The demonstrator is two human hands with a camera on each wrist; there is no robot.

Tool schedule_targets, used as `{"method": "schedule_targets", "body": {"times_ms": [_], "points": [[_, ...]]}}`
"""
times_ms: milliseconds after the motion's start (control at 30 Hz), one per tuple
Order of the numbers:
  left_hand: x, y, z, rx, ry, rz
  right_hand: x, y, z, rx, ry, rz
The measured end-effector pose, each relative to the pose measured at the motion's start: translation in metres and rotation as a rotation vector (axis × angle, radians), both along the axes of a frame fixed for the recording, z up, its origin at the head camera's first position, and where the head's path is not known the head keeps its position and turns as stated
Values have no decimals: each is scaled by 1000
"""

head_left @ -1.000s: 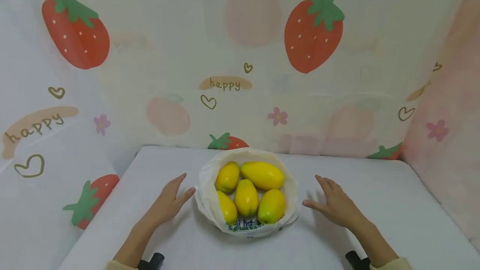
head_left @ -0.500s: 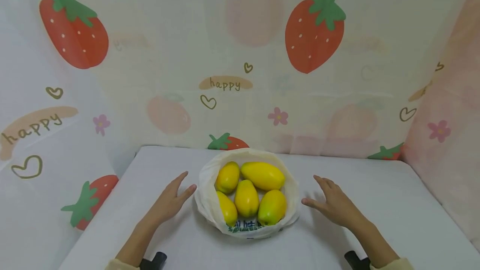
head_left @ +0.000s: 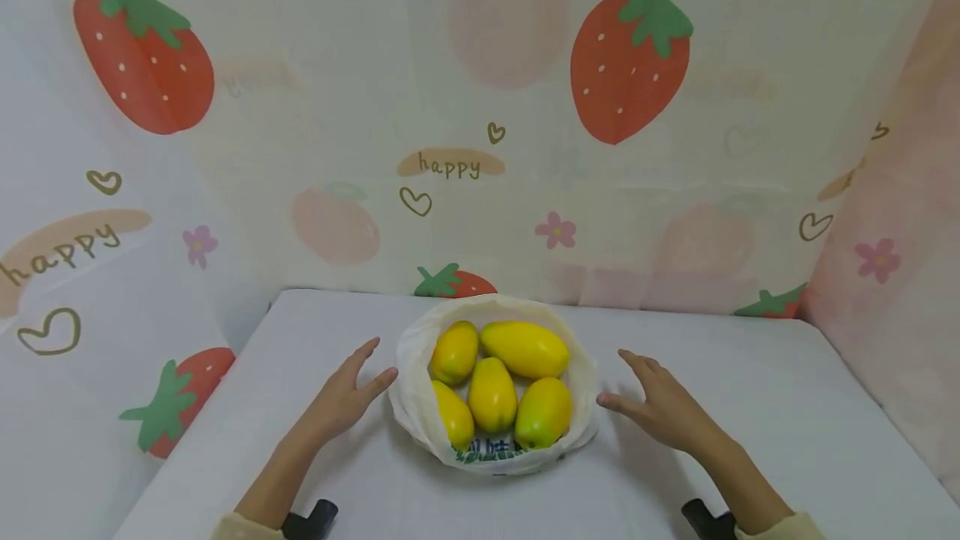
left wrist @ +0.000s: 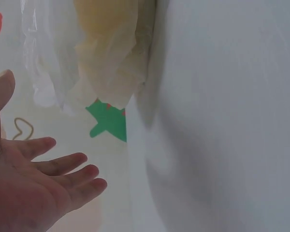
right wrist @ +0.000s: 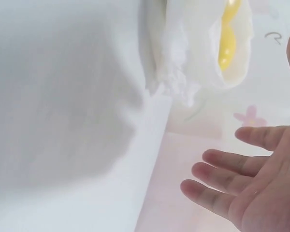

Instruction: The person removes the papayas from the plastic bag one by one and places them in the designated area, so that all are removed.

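Note:
A white plastic bag [head_left: 416, 423], its mouth spread wide, stands on the white table. Several smooth yellow fruits lie inside, shaped like mangoes or small papayas; the front right fruit [head_left: 543, 412] is tinged green. My left hand [head_left: 341, 402] hovers just left of the bag, fingers straight and thumb spread. On the opposite side my right hand [head_left: 663, 407] mirrors it, palm facing the bag with its thumb near the rim. Neither hand holds anything. The left wrist view shows the bag's side [left wrist: 108, 63] beyond the left fingertips; yellow fruit [right wrist: 227, 48] shows through the bag's mouth in the right wrist view.
The white-covered table [head_left: 480, 511] runs back to a curtain [head_left: 480, 90] printed with strawberries, hearts and flowers. More curtain hangs close along the left and right. Black wrist mounts [head_left: 311, 521] show at both forearms.
Both hands have drifted slightly inward toward the bag, the right one a bit more. The head view has shifted a little. The bag and fruits stay as they were.

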State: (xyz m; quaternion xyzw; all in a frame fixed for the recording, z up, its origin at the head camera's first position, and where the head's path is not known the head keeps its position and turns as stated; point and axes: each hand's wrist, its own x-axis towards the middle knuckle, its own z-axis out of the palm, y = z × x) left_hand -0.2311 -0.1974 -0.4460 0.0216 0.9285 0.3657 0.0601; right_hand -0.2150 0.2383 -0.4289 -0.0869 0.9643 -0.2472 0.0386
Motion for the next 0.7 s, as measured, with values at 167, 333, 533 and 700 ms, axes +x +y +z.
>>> {"method": "schedule_targets", "body": {"times_ms": [167,333,533,700], "points": [[-2,2,-1,32,4,12,0,-5,1,-17,2,13],[-6,7,2,91,12,21,-1,-9,4,-39,4,23],[-8,11,0,137,28,21,-1,-17,8,-50,-41,12],[-8,13,-1,170,46,9,-1,-21,8,-58,-45,30]]}}
